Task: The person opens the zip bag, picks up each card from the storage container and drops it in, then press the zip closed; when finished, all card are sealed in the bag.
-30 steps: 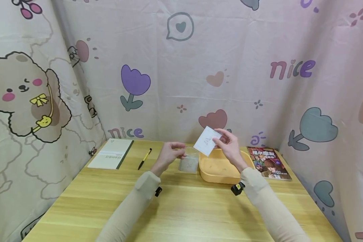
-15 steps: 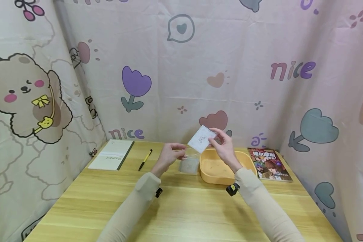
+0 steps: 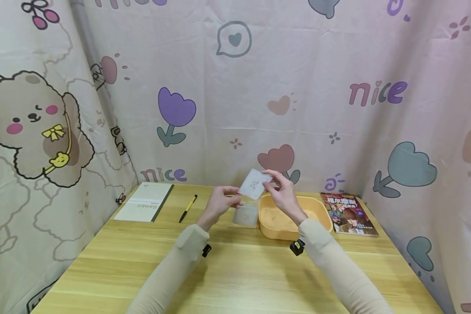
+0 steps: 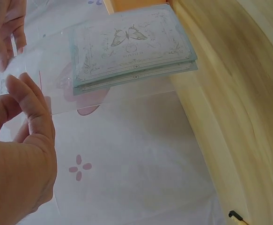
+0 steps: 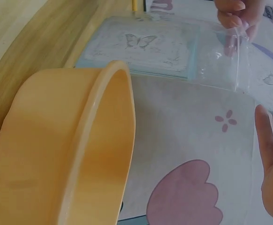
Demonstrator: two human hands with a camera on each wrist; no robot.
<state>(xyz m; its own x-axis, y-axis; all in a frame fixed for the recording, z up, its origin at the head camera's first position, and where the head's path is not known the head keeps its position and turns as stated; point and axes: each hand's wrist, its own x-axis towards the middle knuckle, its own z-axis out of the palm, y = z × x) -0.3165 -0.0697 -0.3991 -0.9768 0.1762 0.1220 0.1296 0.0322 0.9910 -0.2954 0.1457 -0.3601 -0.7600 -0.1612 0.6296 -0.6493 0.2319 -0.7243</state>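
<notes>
Between thumb and fingers, my left hand [image 3: 220, 203] pinches the mouth end of a clear plastic bag [image 5: 220, 58], which hangs down from it. Inside lie pale blue-edged cards [image 4: 131, 42] printed with a butterfly, at least two stacked. My right hand [image 3: 284, 198] pinches one white butterfly-printed card [image 3: 253, 185] by its right edge. This card is tilted just above the bag's mouth, close to the left fingertips; whether it touches the bag I cannot tell. In the right wrist view only part of this card shows, at the right edge.
An orange-yellow plastic basin [image 3: 284, 233] stands right of the bag, under the right hand. Farther right lies a colourful magazine [image 3: 349, 213]. To the left are a yellow-and-black pen [image 3: 188, 208] and a white notebook [image 3: 141, 209]. A patterned curtain [image 3: 227, 100] hangs behind the wooden table [image 3: 235, 279].
My right hand has moved left with the card, bringing it closer to the left fingertips and the bag's mouth. The left hand has stayed nearly still, holding the bag.
</notes>
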